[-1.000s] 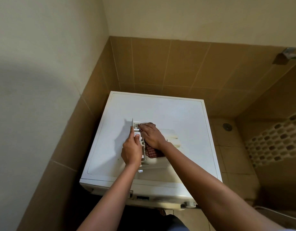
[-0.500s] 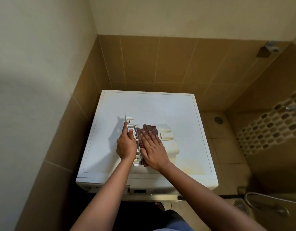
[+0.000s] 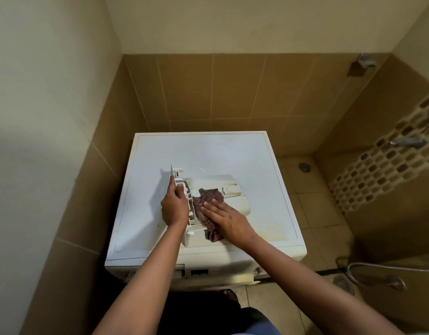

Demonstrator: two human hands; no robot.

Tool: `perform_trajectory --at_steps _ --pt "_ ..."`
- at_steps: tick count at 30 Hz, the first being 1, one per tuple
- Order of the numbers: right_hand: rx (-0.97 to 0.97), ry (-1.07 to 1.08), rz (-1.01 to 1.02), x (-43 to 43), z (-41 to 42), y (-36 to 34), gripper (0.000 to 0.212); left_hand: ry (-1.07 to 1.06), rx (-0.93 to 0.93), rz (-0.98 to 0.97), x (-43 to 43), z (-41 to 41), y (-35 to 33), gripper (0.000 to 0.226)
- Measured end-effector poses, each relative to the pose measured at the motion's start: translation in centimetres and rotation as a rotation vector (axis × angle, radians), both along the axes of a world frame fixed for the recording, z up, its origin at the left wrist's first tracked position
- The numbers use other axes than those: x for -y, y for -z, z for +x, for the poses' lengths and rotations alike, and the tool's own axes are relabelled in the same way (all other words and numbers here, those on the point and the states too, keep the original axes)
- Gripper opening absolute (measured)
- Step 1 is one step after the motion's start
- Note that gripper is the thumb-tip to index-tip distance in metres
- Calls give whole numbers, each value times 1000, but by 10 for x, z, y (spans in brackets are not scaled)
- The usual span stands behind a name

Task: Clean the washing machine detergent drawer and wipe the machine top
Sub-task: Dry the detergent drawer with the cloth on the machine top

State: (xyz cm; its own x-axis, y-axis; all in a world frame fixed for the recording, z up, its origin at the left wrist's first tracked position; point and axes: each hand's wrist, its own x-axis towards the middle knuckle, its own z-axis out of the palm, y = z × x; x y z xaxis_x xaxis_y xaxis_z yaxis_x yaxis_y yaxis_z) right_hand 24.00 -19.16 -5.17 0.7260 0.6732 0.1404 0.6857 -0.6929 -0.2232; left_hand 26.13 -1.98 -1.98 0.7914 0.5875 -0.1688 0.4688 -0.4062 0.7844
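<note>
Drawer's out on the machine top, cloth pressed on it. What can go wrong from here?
1. The drawer lies loose on the machine top, its near end close to the front edge; a hard wipe toward the person may slide it off.
2. The left hand has its grip only on the thin upright front panel; pressure from the flat right hand could flex or crack it.
3. The cloth may snag on the panel's ribs.

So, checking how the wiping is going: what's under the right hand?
A dark red cloth, pressed flat by the right hand onto the detergent drawer. The drawer surface beneath the cloth is covered and cannot be seen.
</note>
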Motion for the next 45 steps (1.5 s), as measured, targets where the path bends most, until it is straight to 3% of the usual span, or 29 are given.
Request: perform_trajectory --at_steps 4,7,10,12,14,17,19,21,25,31,40,45 --pt "46 129 152 19 -1 -9 60 35 6 -61 -4 -3 2 44" --pt "-69 390 221 29 4 -21 41 35 52 -144 -8 -4 -1 43" --pt "-344 569 654 19 14 -40 26 -2 7 -278 -13 -8 -5 40" --pt "-424 536 797 -3 23 -55 28 -39 -41 -360 -15 -11 -5 48" --pt "-522 414 750 -32 29 -67 33 -44 -68 -424 -16 -13 -3 53" --pt "-627 188 461 -70 37 -65 47 -1 -78 -438 -18 -14 3 49" --pt "-574 136 256 -88 42 -61 55 28 -61 -456 -22 -16 7 37" --pt "-514 181 185 -97 46 -58 59 61 -53 -490 -24 -18 8 30" --pt "-533 281 221 -100 48 -52 56 73 -88 -516 -24 -16 5 43" --pt "-427 216 268 -86 44 -51 48 50 -79 -571 -19 -13 0 46" --pt "-357 288 25 -104 59 -60 34 69 -109 -542 -19 -15 5 56" --pt "-381 249 217 -93 56 -60 30 85 -61 -499 -14 -15 3 52"
